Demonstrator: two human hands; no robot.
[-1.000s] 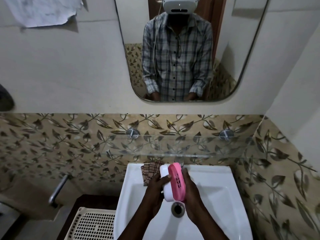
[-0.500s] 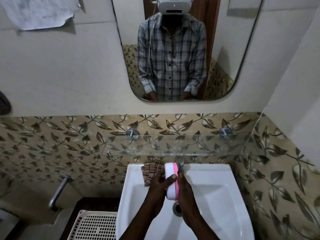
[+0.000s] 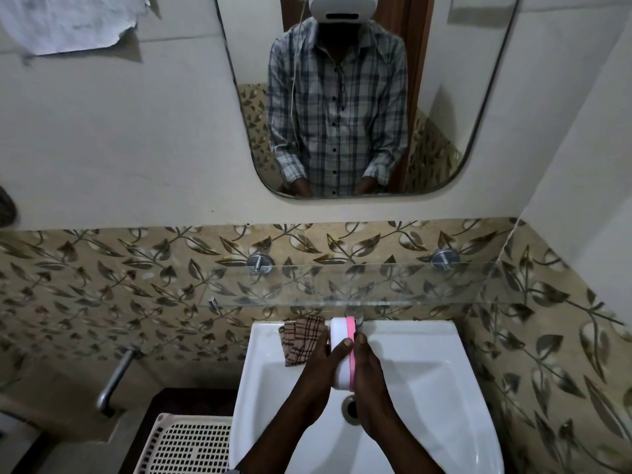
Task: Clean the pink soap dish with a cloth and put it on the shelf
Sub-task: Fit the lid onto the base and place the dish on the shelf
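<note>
The soap dish (image 3: 343, 340), a white base with a pink top seen edge-on, stands on its side above the white sink (image 3: 434, 364). My left hand (image 3: 319, 366) grips its white side, thumb across the edge. My right hand (image 3: 367, 369) presses flat against its pink side. A brown checked cloth (image 3: 301, 335) lies on the sink's back left rim, touching neither hand. The glass shelf (image 3: 393, 285) hangs on the wall just above the sink, with nothing on it.
A tap (image 3: 359, 314) pokes out behind the dish, and the drain (image 3: 350, 407) lies under my hands. A mirror (image 3: 444, 97) hangs above. A white lattice basket (image 3: 191, 443) sits at lower left, beside a metal wall pipe (image 3: 114, 379).
The soap dish has turned from showing its slotted pink face to edge-on, only a thin pink strip showing. Both hands stay on it, and it sits slightly higher toward the tap.
</note>
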